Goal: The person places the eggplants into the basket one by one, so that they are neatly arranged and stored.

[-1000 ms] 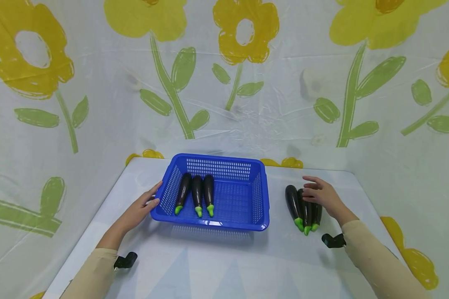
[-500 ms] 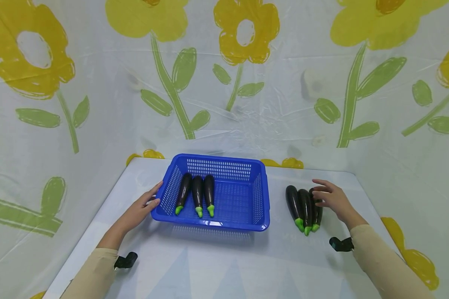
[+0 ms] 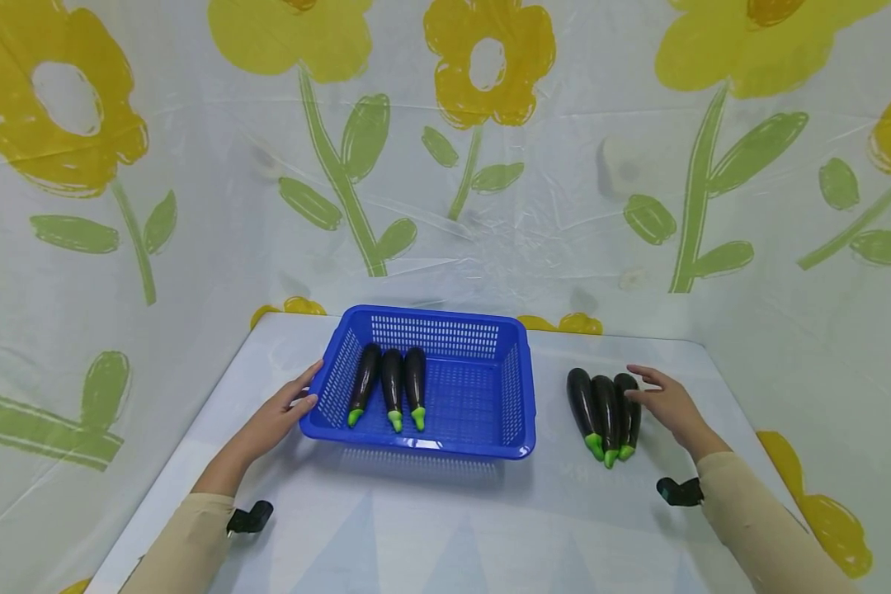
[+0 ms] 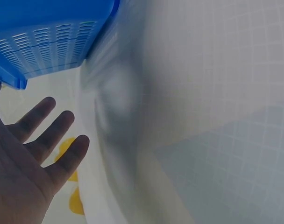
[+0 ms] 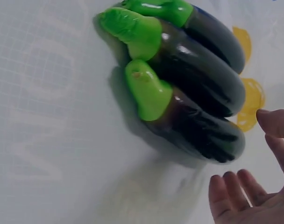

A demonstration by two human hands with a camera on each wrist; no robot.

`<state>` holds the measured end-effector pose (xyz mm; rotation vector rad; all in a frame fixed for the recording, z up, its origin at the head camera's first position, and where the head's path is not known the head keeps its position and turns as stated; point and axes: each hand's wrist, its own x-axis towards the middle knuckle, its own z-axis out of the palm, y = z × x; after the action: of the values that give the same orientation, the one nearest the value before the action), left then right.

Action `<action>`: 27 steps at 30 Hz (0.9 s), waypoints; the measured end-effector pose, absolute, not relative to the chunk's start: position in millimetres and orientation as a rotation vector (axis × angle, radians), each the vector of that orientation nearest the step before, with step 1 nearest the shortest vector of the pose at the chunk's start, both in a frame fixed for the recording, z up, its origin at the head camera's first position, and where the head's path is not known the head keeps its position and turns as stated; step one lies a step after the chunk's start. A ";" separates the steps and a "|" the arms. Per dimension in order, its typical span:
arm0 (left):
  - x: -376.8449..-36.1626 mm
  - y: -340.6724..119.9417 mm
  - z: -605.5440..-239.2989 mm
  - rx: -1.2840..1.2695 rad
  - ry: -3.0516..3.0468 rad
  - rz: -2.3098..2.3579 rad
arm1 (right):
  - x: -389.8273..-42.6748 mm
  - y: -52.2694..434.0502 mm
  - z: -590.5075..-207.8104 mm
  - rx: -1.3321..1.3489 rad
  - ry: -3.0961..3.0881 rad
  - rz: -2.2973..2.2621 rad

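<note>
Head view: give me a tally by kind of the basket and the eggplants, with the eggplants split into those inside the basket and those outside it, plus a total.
Blue basket: 1
Eggplants inside: 3
Eggplants outside: 3
Total: 7

The eggplants [image 3: 606, 417] before you look smooth and glossy, the basket [image 3: 475, 450] mid-frame shiny plastic, your sleeves [image 3: 753, 507] at bottom matt cloth.

The person wears a plain beige left sleeve [image 3: 184, 536], matching right sleeve [image 3: 761, 516], small angular black left wrist camera [image 3: 252, 517] and similar right wrist camera [image 3: 681, 492]; left hand [image 3: 276, 415] and right hand [image 3: 670, 406] are bare.
</note>
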<state>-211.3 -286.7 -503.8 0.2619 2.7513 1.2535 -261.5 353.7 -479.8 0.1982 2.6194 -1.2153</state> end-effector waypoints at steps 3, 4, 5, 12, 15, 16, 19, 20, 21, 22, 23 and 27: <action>-211.3 -286.6 -503.8 0.262 2.751 1.251 | -260.3 355.7 -482.9 0.196 2.604 -1.203; -211.3 -286.8 -503.8 0.258 2.751 1.250 | -259.9 356.2 -483.8 0.191 2.598 -1.200; -211.4 -286.8 -503.6 0.255 2.750 1.250 | -259.4 356.3 -484.4 0.185 2.593 -1.197; -212.0 -286.5 -501.5 0.243 2.746 1.241 | -257.8 353.0 -486.3 0.148 2.561 -1.225; -211.9 -286.3 -501.1 0.242 2.740 1.243 | -257.5 352.3 -486.8 0.142 2.553 -1.231; -211.8 -286.6 -501.2 0.240 2.738 1.246 | -257.2 352.2 -486.8 0.142 2.552 -1.232; -211.6 -286.8 -501.5 0.244 2.736 1.255 | -257.2 352.2 -487.2 0.138 2.548 -1.238; -211.5 -287.0 -501.8 0.243 2.736 1.257 | -257.2 352.3 -487.2 0.135 2.547 -1.241; -211.4 -287.1 -502.0 0.244 2.737 1.258 | -257.3 352.4 -487.6 0.135 2.545 -1.244; -211.4 -287.2 -502.1 0.244 2.737 1.257 | -257.3 352.3 -487.9 0.134 2.545 -1.245; -211.3 -287.0 -501.9 0.245 2.738 1.256 | -257.6 352.4 -488.7 0.133 2.543 -1.247; -210.8 -286.6 -501.6 0.240 2.738 1.249 | -258.0 352.3 -489.8 0.131 2.547 -1.242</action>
<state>-210.8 -286.6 -501.6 0.2400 2.7378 1.2488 -258.0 352.3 -489.8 0.1306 2.5466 -1.2424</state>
